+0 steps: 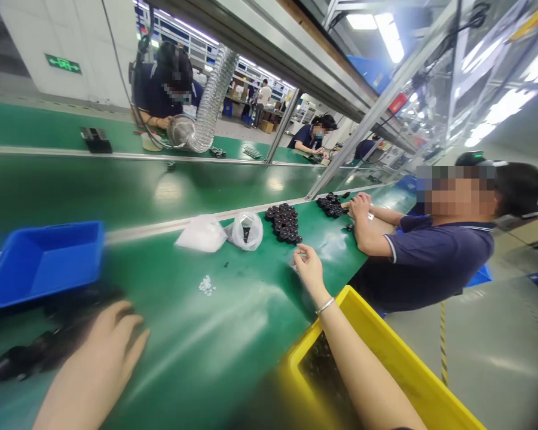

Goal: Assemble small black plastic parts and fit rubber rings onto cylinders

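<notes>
My left hand [101,355] is at the lower left, blurred, its fingers spread over the green tabletop. It is beside a row of black parts [31,352], and nothing shows in its grasp. My right hand [310,269] reaches forward, thumb and fingertips drawn together. Something clear and small may be at those fingertips, but I cannot make it out. Just beyond the right hand sits a cluster of round black parts [284,222]. A small heap of white pieces [207,285] lies between my hands.
An open plastic bag [246,232] with dark pieces inside stands by a white bag [201,234]. At left is a blue bin [49,260]. A yellow crate [385,346] with dark contents lies under my right forearm. A co-worker [443,251] handles parts at right, near another black cluster [330,205].
</notes>
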Tool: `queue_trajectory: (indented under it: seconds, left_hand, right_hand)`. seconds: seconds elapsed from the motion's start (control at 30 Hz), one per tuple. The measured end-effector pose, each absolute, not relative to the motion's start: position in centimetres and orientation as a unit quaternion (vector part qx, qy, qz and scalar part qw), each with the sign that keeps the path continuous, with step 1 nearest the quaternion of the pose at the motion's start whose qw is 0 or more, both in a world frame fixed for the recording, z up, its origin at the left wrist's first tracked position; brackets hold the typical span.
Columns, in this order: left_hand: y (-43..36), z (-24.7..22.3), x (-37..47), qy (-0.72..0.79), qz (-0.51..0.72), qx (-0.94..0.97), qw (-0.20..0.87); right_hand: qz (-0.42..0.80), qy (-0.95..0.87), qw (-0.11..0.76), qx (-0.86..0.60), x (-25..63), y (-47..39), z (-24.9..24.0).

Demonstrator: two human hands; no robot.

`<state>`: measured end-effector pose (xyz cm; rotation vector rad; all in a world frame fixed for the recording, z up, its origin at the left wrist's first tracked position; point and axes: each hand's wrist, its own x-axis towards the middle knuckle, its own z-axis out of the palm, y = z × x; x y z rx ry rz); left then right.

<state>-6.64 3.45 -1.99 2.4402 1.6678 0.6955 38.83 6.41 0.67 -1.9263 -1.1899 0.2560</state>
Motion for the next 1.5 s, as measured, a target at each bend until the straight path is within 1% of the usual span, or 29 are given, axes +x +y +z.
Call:
queue_trajectory:
  seconds: [0.07, 0.17, 0.23, 0.3, 0.4, 0.5, 0.63, 0.7, 0.77, 0.83, 0.97, 1.17, 1.5]
  left_hand:
    - [3.1, -0.9, -5.9, 0.591, 0.177, 0.787, 0.009]
    - [3.2, -1.0, -5.8, 0.601, 0.161, 0.783, -0.021]
    - [3.4, -1.3, -6.2, 0.582, 0.163, 0.797, 0.001]
    - [3.4, -1.2, -6.4, 0.569, 0.176, 0.802, 0.05]
    - [3.2, -0.2, -6.2, 0.571, 0.207, 0.779, 0.157]
    - [2.8, 0.8, -5.6, 0.568, 0.252, 0.719, 0.31]
    - [2.1, 1.4, -4.7, 0.543, 0.287, 0.559, 0.557]
    - [1.9, 1.8, -4.3, 0.52, 0.303, 0.453, 0.658]
    - [1.7, 2.3, -4.0, 0.478, 0.332, 0.361, 0.729]
    - [1.6, 2.6, -3.9, 0.436, 0.358, 0.297, 0.77]
    - [1.6, 2.7, -3.9, 0.401, 0.372, 0.226, 0.806]
    - [1.5, 2.6, -3.9, 0.388, 0.374, 0.177, 0.824]
    - [1.7, 2.4, -4.1, 0.396, 0.379, 0.228, 0.805]
  right_hand:
    - [0.159, -0.531, 0.407, -0.726, 35.1, 6.6, 1.3]
    - [0.255, -0.615, 0.355, -0.656, 29.6, 7.1, 1.8]
    - [0.294, -0.653, 0.318, -0.621, 26.7, 7.7, 1.7]
    - [0.312, -0.679, 0.286, -0.599, 24.5, 8.3, 1.5]
    - [0.311, -0.711, 0.249, -0.579, 22.6, 8.8, 1.5]
    - [0.291, -0.73, 0.23, -0.574, 21.8, 8.4, 1.9]
    - [0.254, -0.733, 0.22, -0.592, 21.6, 7.4, 1.7]
    - [0.226, -0.73, 0.215, -0.608, 21.4, 7.2, 1.3]
    - [0.205, -0.728, 0.21, -0.62, 21.1, 7.1, 0.9]
    - [0.198, -0.727, 0.204, -0.625, 20.8, 7.1, 0.6]
    - [0.197, -0.729, 0.197, -0.625, 20.8, 7.1, 0.5]
    - [0.182, -0.732, 0.211, -0.622, 20.8, 6.8, 0.3]
    - [0.186, -0.735, 0.23, -0.61, 21.0, 6.9, -0.2]
